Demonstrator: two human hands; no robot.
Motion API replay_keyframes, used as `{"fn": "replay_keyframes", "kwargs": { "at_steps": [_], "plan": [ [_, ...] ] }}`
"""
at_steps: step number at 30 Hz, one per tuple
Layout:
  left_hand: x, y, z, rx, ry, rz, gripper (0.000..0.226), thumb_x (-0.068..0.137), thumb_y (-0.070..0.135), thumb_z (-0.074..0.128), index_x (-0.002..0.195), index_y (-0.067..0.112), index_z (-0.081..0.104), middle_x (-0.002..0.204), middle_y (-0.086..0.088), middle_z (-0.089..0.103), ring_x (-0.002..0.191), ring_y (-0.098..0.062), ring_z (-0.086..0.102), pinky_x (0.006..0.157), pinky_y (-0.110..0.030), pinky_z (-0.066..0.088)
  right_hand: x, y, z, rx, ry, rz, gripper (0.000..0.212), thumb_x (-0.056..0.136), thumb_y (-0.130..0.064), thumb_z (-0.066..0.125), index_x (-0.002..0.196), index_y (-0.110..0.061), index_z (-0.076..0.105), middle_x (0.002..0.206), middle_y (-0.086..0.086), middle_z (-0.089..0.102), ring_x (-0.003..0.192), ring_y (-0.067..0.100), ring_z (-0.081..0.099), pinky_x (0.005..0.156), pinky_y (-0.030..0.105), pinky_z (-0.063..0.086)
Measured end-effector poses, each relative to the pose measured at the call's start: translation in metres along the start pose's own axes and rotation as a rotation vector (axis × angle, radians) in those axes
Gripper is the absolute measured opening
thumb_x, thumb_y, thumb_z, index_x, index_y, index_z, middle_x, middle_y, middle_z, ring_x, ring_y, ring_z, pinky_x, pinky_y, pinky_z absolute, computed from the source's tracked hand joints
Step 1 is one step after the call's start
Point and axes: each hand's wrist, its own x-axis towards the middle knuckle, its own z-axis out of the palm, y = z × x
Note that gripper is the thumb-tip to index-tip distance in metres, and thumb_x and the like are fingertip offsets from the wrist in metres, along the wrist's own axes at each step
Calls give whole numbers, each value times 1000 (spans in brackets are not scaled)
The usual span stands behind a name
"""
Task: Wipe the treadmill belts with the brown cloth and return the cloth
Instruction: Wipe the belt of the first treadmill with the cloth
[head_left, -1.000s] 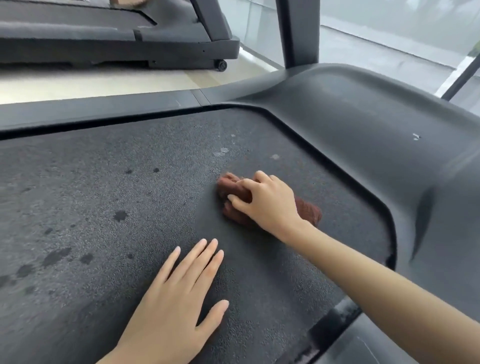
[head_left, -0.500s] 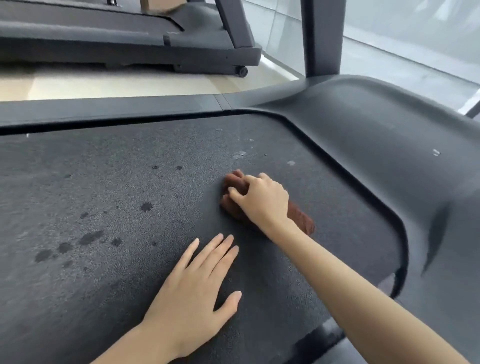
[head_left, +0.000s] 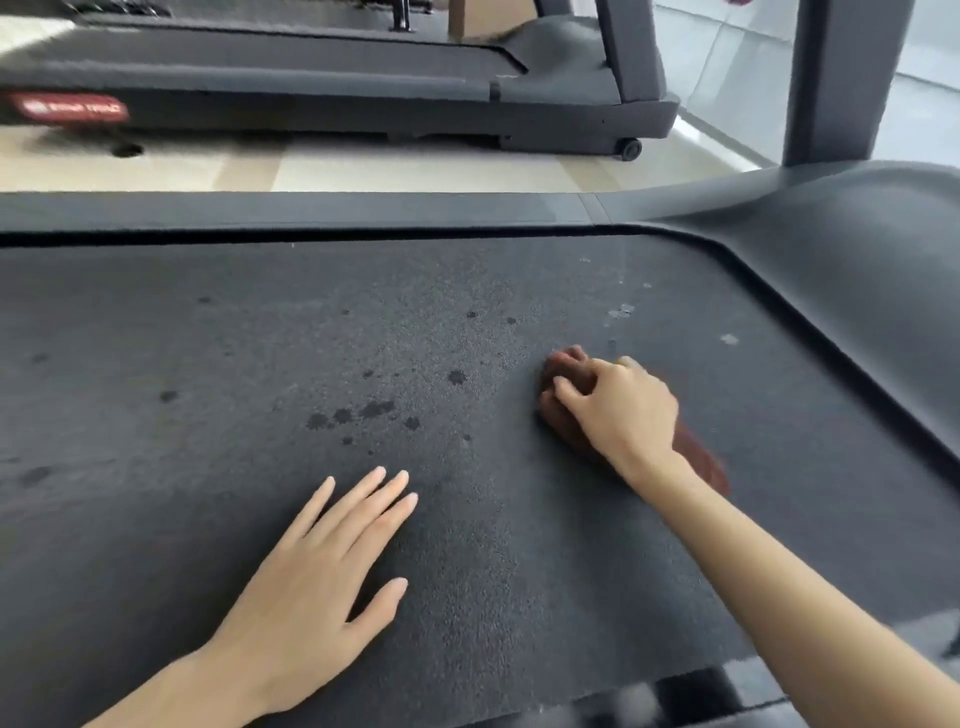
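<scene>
The right hand (head_left: 621, 410) is gripping the bunched brown cloth (head_left: 698, 460) and pressing it on the treadmill belt (head_left: 208, 467), near dark wet spots (head_left: 358, 413); the left hand (head_left: 317, 587) is lying flat with straight fingers on the belt

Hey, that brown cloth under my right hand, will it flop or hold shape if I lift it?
Probably flops: the brown cloth lies bunched under the right hand, so it looks soft. Pushed, it may drag rather than glide on the grainy treadmill belt.
</scene>
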Motion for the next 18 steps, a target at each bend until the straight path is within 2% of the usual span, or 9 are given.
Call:
{"fn": "replay_keyframes", "kwargs": {
  "at_steps": [4,7,12,16,18],
  "plan": [
    [-1,-1,0,0,5,-32,61,94,55,23,148,27,19,155,13,12,143,-3,-3,115,-33,0,-38,-123,25,61,-79,-344,43,88,-55,47,113,-24,65,101,6,59,91,31,58,66,33,34],
    [-2,1,0,-32,17,-31,61,93,56,19,148,30,12,155,15,5,141,1,-9,115,-31,-7,-41,-135,25,84,-120,-410,43,88,-55,47,115,-25,64,101,5,59,91,31,59,68,33,38],
    [-3,1,3,-14,38,-23,62,93,55,15,149,29,11,156,16,0,141,0,-13,115,-30,-9,-8,-24,2,69,-68,-241,38,85,-60,49,107,-34,66,93,2,59,91,28,60,64,30,37],
    [-3,2,3,-19,52,-24,62,92,53,18,149,27,17,155,14,5,142,-2,-8,116,-31,-6,10,81,-21,-22,12,13,44,83,-60,49,110,-30,67,103,11,64,99,36,59,74,38,43],
    [-3,2,4,-9,50,-26,63,92,54,16,149,27,14,156,14,2,142,-2,-11,116,-31,-8,10,99,-25,-30,52,108,47,82,-60,49,112,-28,67,105,16,64,99,40,59,79,41,45]
  ]
}}
